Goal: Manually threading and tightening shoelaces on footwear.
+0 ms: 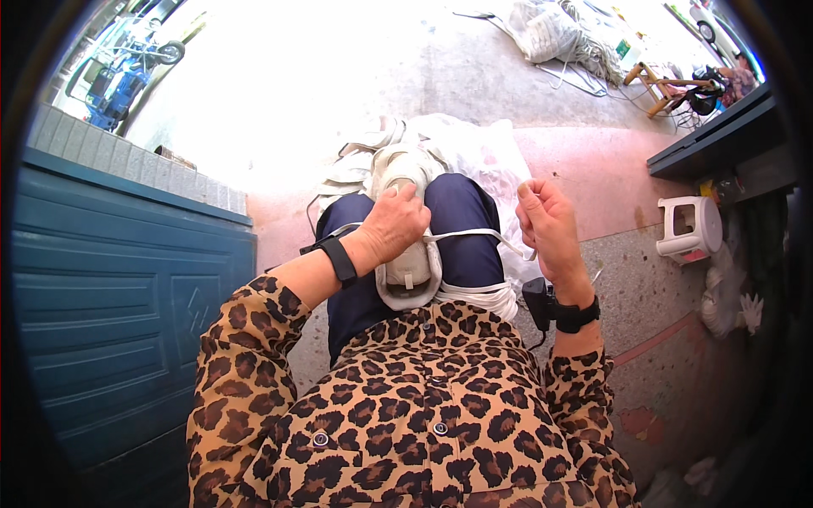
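A pale beige shoe lies lengthwise on my lap between my dark blue trouser legs, its heel toward me. My left hand is closed over the upper, with thumb and fingers pinching at the tongue and lacing area. From the shoe's side a white shoelace runs rightward across my thigh to my right hand. That hand is raised beside my right knee, its fingers curled closed on the lace. A bundle of white laces rests on my right thigh near my waist.
Past my knees lie a pile of pale shoes and a white plastic bag. A blue panelled door stands at left. To the right are a white stool and a dark table edge. Bags and a wooden frame lie farther off.
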Demonstrator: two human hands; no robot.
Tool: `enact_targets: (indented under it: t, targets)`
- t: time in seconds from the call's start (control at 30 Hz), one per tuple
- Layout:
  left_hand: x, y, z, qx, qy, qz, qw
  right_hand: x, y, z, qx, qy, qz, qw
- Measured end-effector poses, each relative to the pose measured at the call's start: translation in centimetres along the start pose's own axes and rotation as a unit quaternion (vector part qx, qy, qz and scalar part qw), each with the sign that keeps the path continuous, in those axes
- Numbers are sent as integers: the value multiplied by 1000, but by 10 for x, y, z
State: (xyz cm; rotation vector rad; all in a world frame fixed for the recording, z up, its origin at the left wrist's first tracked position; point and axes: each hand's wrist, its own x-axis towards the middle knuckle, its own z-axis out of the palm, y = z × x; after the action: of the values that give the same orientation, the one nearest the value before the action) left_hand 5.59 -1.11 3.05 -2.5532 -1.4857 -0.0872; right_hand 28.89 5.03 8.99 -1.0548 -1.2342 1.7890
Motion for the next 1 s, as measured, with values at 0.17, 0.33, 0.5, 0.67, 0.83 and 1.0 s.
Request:
enact_targets:
  t: [0.17, 0.33, 0.5, 0.67, 0.83, 1.0]
  targets:
    - [2, -8, 7, -83, -29, -57, 994, -1, 4, 2, -2, -23, 1, 1000]
    - [4, -5, 2, -77, -26, -36, 996, -4, 5, 1, -13, 5, -3, 1000]
    - [-11, -4, -4, -9, -27, 89, 996, -4, 10, 0, -7, -1, 3, 1000]
    - [-21, -28, -22, -195, -139, 22, 971, -5, 14, -3, -16, 9, 18, 1000]
    - [-26, -36, -17, -154, -71, -97, 981, -6, 14, 2, -9, 6, 30, 999]
    - [-44, -33, -17, -103, -36, 29, 994, -2, 22, 5, -19, 16, 23, 999]
